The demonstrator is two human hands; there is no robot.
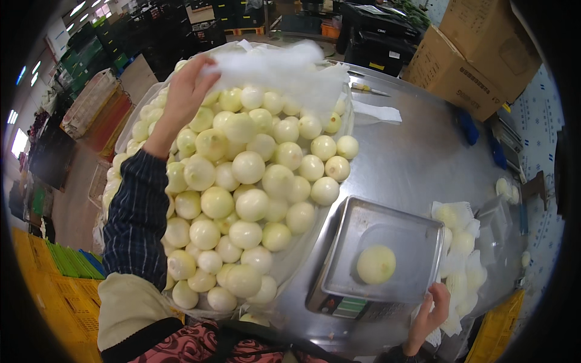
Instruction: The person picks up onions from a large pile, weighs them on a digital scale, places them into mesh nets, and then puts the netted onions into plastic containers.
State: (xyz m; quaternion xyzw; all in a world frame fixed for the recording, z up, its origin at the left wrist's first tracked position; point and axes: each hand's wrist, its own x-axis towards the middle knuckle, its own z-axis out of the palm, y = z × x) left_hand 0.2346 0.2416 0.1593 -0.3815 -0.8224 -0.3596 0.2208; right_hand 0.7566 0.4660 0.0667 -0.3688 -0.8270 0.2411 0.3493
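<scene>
My left hand pinches a white sheet, probably foam netting and blurred, over the far side of a large heap of peeled onions. My right hand is at the near right corner of a square metal pan, fingers apart; its fingertips seem to touch the rim. One peeled onion lies in the pan, which sits on a digital scale. To the right, several onions in white foam netting are piled up.
A yellow-handled knife and a white strip lie on the steel table. Cardboard boxes stand at the far right, with clear plastic trays below them. Yellow crates are at my left.
</scene>
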